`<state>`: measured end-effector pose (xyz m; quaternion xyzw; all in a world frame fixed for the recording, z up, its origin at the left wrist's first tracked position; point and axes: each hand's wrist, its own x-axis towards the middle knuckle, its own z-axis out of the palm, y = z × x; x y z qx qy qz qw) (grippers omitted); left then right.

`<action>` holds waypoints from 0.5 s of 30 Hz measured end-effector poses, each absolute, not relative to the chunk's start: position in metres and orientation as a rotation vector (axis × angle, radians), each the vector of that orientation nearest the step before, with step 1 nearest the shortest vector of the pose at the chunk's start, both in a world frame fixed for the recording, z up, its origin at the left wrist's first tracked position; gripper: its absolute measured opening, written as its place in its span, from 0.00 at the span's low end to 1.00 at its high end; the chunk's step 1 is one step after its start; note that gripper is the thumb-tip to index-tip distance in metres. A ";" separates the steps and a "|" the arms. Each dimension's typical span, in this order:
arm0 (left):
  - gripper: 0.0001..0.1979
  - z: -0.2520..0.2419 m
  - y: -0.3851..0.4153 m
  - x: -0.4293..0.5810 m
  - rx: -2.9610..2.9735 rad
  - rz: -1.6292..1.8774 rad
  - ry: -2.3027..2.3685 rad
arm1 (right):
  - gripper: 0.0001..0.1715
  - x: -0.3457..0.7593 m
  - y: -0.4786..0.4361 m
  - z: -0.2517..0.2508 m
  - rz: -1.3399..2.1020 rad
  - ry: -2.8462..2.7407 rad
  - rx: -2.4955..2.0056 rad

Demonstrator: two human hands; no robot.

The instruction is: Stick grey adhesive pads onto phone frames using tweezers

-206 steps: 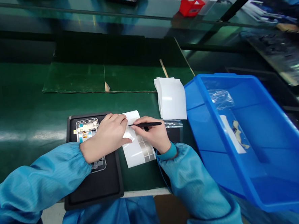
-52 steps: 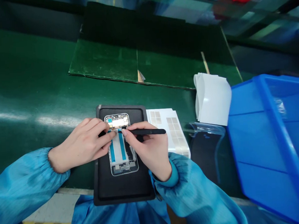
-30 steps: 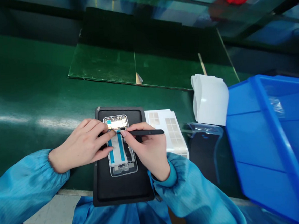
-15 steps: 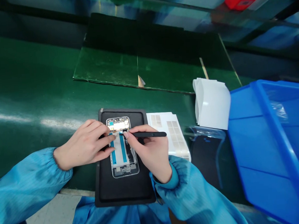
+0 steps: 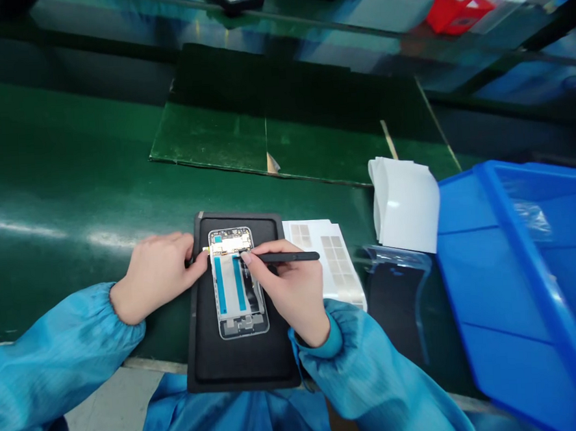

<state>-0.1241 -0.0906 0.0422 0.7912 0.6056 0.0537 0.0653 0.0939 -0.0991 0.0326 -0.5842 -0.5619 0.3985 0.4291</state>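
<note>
An opened phone (image 5: 232,303), its circuit board (image 5: 231,243) and blue strips showing, lies on a black tray (image 5: 243,368). My right hand (image 5: 295,286) grips black tweezers (image 5: 293,257), whose tip meets the phone just below the board, partly hidden by my fingers. My left hand (image 5: 159,272) rests at the tray's left rim with its fingers curled. Its thumb points at the phone's upper left edge, where a tiny yellowish piece (image 5: 205,250) shows at the thumb tip. What the curled fingers hold is hidden.
White sheets with beige rectangles (image 5: 337,261) lie right of the tray. Beyond them are a dark panel in clear film (image 5: 398,306), folded white sheets (image 5: 407,205) and a large blue bin (image 5: 497,281). A green board (image 5: 215,135) lies farther back on the bench.
My left hand has drawn back leftward from over the phone to the tray's left rim, uncovering the phone's left side. The right hand and tweezers stay at nearly the same spot.
</note>
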 end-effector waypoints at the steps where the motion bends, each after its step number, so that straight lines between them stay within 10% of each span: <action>1: 0.19 0.042 -0.090 -0.123 2.311 0.062 1.838 | 0.05 0.094 -0.098 0.032 1.003 -1.392 -1.454; 15: 0.24 0.064 -0.064 -0.185 2.042 -0.389 2.072 | 0.14 0.120 -0.089 0.044 1.091 -1.192 -1.242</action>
